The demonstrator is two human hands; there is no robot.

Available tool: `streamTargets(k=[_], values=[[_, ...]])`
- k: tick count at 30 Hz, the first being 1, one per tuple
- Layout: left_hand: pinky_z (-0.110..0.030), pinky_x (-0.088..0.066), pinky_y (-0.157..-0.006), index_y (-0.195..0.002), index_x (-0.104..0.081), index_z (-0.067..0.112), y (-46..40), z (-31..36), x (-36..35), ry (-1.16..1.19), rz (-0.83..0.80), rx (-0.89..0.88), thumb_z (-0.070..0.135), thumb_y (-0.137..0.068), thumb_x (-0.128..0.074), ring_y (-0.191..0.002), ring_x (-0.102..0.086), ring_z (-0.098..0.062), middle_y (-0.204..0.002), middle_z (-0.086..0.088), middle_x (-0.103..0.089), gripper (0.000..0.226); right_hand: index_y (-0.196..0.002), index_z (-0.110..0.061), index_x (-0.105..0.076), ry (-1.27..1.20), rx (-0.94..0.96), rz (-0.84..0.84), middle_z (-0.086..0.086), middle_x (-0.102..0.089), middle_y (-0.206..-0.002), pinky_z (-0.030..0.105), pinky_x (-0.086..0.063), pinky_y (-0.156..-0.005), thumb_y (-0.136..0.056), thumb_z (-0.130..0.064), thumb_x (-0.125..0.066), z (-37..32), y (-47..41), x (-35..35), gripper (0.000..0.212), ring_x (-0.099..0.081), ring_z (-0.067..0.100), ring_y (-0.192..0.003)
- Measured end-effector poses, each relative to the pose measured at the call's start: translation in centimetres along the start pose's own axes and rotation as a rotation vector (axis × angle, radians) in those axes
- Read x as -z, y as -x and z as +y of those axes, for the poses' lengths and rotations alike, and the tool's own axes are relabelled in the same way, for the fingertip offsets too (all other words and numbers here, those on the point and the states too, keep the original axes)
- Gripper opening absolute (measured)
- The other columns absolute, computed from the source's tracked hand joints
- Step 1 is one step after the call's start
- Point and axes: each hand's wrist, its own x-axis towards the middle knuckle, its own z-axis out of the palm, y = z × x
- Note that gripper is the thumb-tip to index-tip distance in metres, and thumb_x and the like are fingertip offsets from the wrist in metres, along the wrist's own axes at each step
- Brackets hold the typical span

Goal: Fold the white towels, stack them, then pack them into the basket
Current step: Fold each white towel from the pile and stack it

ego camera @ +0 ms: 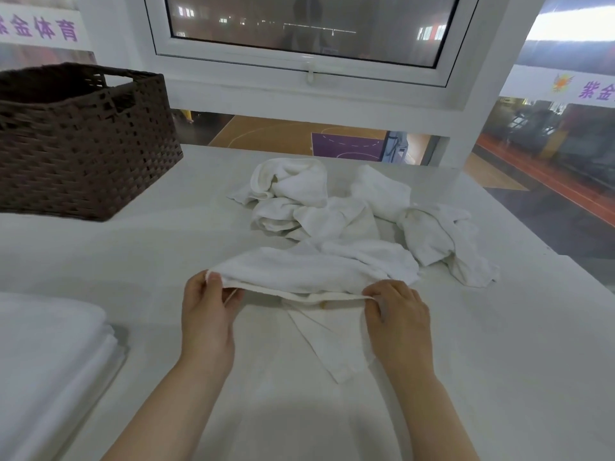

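A white towel (299,271) is stretched between my two hands over the middle of the white table (499,361). My left hand (206,314) pinches its left corner and my right hand (399,314) pinches its right corner; a lower layer hangs down between them. Behind it lies a heap of crumpled white towels (349,207). A stack of folded white towels (50,354) sits at the near left. The dark brown woven basket (86,141) stands at the far left of the table.
A white-framed window (309,38) rises behind the table's far edge, with glass looking down on a sports court. The table's right edge runs diagonally at the right.
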Motion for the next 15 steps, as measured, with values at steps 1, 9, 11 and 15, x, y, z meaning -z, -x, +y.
streamTargets(k=[1, 9, 11, 15], values=[[-0.027, -0.054, -0.084, -0.098, -0.056, 0.014, -0.1, 0.1, 0.0, 0.035, 0.019, 0.009, 0.016, -0.105, -0.044, -0.093, -0.067, -0.013, -0.103, -0.005, -0.067, 0.014, -0.092, -0.021, -0.069, -0.025, 0.007, -0.01, -0.006, -0.065, -0.095, 0.04, -0.046, -0.08, -0.083, -0.006, -0.067, 0.0, -0.1, 0.1, 0.018, -0.061, 0.022, -0.089], [-0.023, -0.05, -0.085, -0.104, -0.054, 0.018, 1.0, 1.3, -0.3, -0.193, -0.065, -0.172, 0.003, -0.094, -0.055, -0.09, -0.064, -0.003, -0.103, 0.006, -0.064, 0.018, -0.097, -0.027, -0.063, -0.482, -0.216, 0.125, -0.011, -0.062, -0.074, 0.015, -0.043, -0.062, -0.098, -0.017, -0.055, -1.6, 0.1, 0.9, 0.013, -0.058, 0.011, -0.069], [-0.024, -0.047, -0.085, -0.107, -0.054, 0.032, 1.2, 1.0, -0.2, -0.292, -0.108, -0.209, 0.005, -0.093, -0.058, -0.101, -0.062, -0.003, -0.117, 0.01, -0.061, 0.03, -0.097, -0.026, -0.061, -0.539, -0.23, 0.1, -0.014, -0.062, -0.078, 0.011, -0.04, -0.063, -0.099, -0.016, -0.052, -2.1, 0.1, 0.9, 0.014, -0.059, 0.007, -0.075], [-0.024, -0.045, -0.089, -0.104, -0.05, 0.044, 1.2, 0.1, 0.2, -0.611, -0.222, -0.315, 0.013, -0.092, -0.063, -0.109, -0.052, 0.004, -0.119, 0.025, -0.047, 0.035, -0.101, -0.03, -0.058, -0.543, -0.142, -0.013, -0.019, -0.064, -0.091, 0.006, -0.039, -0.073, -0.098, -0.007, -0.05, -2.9, 0.5, 0.7, 0.025, -0.059, -0.003, -0.089]])
